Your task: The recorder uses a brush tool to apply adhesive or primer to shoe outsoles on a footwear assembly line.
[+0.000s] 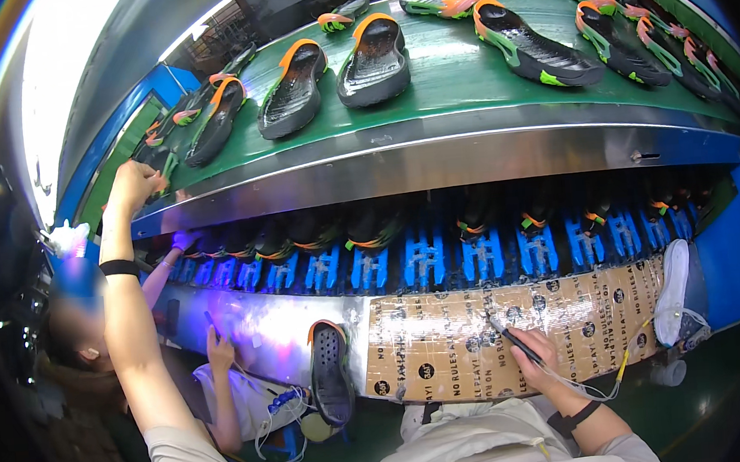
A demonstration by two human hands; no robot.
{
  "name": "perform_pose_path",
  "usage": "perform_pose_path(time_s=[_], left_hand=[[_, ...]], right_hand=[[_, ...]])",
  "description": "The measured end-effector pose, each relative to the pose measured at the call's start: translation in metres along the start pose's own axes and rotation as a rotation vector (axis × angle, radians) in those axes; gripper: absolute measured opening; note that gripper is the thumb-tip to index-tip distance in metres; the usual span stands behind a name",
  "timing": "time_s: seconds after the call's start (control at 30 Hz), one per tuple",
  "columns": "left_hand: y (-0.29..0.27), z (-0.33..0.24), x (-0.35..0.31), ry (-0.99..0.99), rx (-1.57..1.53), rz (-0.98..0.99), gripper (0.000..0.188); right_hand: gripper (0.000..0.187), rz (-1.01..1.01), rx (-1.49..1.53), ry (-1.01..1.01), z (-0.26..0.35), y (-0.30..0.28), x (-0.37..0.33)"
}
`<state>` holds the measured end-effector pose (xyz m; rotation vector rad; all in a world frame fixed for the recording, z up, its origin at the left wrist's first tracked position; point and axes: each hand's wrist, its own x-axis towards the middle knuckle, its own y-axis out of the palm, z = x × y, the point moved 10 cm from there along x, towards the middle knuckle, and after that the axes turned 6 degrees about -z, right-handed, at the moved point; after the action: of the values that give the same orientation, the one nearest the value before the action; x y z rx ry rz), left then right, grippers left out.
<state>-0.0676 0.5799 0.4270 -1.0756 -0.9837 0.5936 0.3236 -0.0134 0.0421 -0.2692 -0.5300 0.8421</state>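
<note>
At the far left of the green conveyor belt, my left hand [133,186] reaches out with bent, closed fingers on a shoe sole [168,166] with green and orange trim, partly hidden by the hand. My right hand [535,358] is low over the cardboard-covered ledge [431,373], closed around a slim dark pen-like tool [519,342]. The tool's thin tip points at the cardboard, and a clear tube trails near my wrist. Further left on the ledge, a black shoe sole [332,375] with an orange rim stands apart from both hands.
More black soles [374,63] with orange and green edges lie along the belt [430,111]. Below it runs a row of blue clamps [423,257] carrying dark soles. A white shoe [673,291] is at the ledge's right end. A co-worker [77,337] sits close on my left.
</note>
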Motion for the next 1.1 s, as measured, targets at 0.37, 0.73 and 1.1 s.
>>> perform_pose_path(time_s=[0.37, 0.73, 1.1], left_hand=[[0.048, 0.058, -0.057, -0.55, -0.381, -0.325, 0.088], [0.134, -0.144, -0.251, -0.354, -1.723, -0.303, 0.039], [0.178, -0.39, -0.437, -0.68, -2.833, 0.286, 0.092]], right_hand=[[0.032, -0.097, 0.067, -0.063, 0.002, -0.007, -0.011], [0.018, -0.042, 0.401, 0.223, 0.002, 0.005, -0.002], [0.022, 0.25, 0.739, 0.258, 0.123, 0.025, 0.018]])
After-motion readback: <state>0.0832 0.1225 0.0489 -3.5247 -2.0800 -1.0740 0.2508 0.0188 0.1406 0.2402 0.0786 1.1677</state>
